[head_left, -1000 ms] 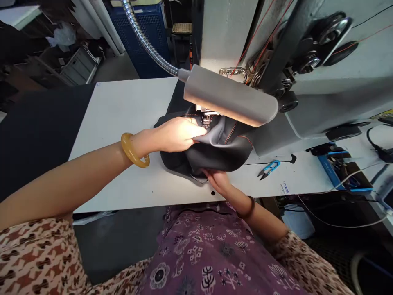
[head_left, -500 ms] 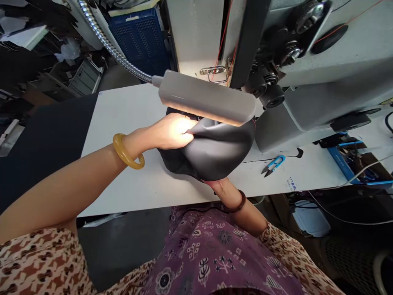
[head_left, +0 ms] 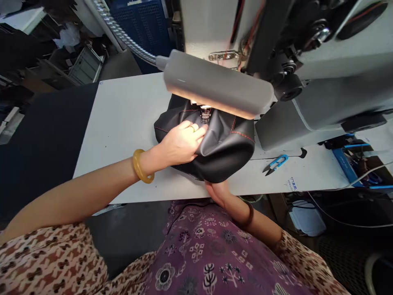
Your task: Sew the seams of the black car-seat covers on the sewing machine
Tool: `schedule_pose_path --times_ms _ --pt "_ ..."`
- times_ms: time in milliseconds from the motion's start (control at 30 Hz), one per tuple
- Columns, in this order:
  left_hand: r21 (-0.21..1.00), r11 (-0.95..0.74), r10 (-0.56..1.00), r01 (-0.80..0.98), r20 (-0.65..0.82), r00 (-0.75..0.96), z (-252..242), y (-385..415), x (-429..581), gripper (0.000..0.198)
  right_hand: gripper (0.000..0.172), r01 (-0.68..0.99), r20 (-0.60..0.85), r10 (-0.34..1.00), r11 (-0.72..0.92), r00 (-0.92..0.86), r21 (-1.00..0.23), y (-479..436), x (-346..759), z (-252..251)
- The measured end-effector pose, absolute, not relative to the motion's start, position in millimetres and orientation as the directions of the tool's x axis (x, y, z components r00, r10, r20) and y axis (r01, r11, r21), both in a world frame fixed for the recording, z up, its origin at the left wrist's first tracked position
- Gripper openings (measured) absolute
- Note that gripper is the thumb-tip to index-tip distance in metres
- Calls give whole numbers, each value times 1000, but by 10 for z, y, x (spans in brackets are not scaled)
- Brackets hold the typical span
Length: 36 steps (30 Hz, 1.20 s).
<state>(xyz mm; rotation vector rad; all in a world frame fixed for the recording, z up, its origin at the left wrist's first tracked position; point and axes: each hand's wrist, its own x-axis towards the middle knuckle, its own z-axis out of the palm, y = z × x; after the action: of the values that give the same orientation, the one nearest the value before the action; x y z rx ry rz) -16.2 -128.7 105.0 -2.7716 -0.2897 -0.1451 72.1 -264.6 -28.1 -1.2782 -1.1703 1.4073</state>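
Observation:
A black leather-like piece [head_left: 227, 159] with red stitching lies bunched on the white table, under the presser foot [head_left: 205, 112] of a sewing machine. My left hand [head_left: 183, 142], with a ring and a yellow bangle at the wrist, has its fingers closed on the top of the piece, just in front of the foot. From the front edge, my right hand [head_left: 217, 191] reaches beneath the piece; its fingers are hidden there. A grey lamp head [head_left: 217, 84] hangs over the foot and covers part of the machine.
Blue thread snips [head_left: 275, 164] lie on the white table [head_left: 123, 106] to the right. Beyond them is a blue box [head_left: 346, 164] of tools. The machine's grey body [head_left: 276, 127] stands at the right; a blue crate [head_left: 141, 28] is behind.
My left hand has moved nearer the front, and the piece has turned and spread, showing red seams and the presser foot. The view has shifted slightly, and my right hand remains underneath.

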Motion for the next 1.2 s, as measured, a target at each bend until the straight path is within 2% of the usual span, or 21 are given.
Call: schedule_pose_path --times_ms 67,100,133,167,200,233,267,300,367,433,467,533,633,733,933,1200 --pt "-357 -914 148 191 145 978 985 -1277 -192 44 38 13 -219 954 -221 -203 -975 -2887 706 -121" --pt "-350 -919 144 184 137 980 971 -1251 -210 47 33 45 -196 937 -192 -288 -980 -2971 727 18" --pt "-336 -926 139 174 128 982 968 -1214 -230 49 26 78 -144 905 -123 -400 -989 -3007 766 193" --pt "-319 -934 128 158 114 985 974 -1171 -250 50 28 180 4 845 119 -535 -976 -2983 818 395" --pt "-299 -943 121 147 102 987 986 -1127 -269 50 30 296 170 781 415 -601 -860 -2899 875 609" --pt "-278 -949 126 148 98 987 1000 -1086 -286 49 32 365 354 695 663 -626 -654 -2763 934 821" --pt "-259 -953 139 160 98 986 1013 -1052 -301 44 32 455 483 630 775 -608 -439 -2593 992 1014" --pt "-242 -954 154 174 98 983 1024 -1026 -314 37 33 572 494 640 761 -588 -305 -2412 1048 1175" --pt "-230 -952 187 204 94 978 1032 -1007 -331 25 34 797 336 775 595 -535 -104 -2108 1156 1367" --pt "-231 -948 201 217 90 975 1027 -1032 -341 27 29 882 127 873 469 -471 46 -1978 1255 1378" --pt "-233 -947 208 223 85 974 1022 -1059 -342 32 26 885 67 885 453 -461 105 -1982 1299 1331" --pt "-245 -939 229 241 75 970 1015 -1130 -335 42 27 855 85 862 476 -500 205 -2077 1375 1186" --pt "-272 -925 262 267 57 963 1015 -1232 -301 46 28 815 259 788 465 -559 345 -2221 1458 999" --pt "-278 -915 280 292 84 956 1005 -1286 -274 44 22 785 332 725 467 -604 407 -2225 1491 950" --pt "-325 -881 311 343 148 939 942 -1369 -231 38 22 755 304 703 516 -643 404 -2119 1571 1031" --pt "-384 -798 384 465 271 883 881 -1478 -98 36 25 808 -9 837 531 -548 256 -2011 1759 1161"
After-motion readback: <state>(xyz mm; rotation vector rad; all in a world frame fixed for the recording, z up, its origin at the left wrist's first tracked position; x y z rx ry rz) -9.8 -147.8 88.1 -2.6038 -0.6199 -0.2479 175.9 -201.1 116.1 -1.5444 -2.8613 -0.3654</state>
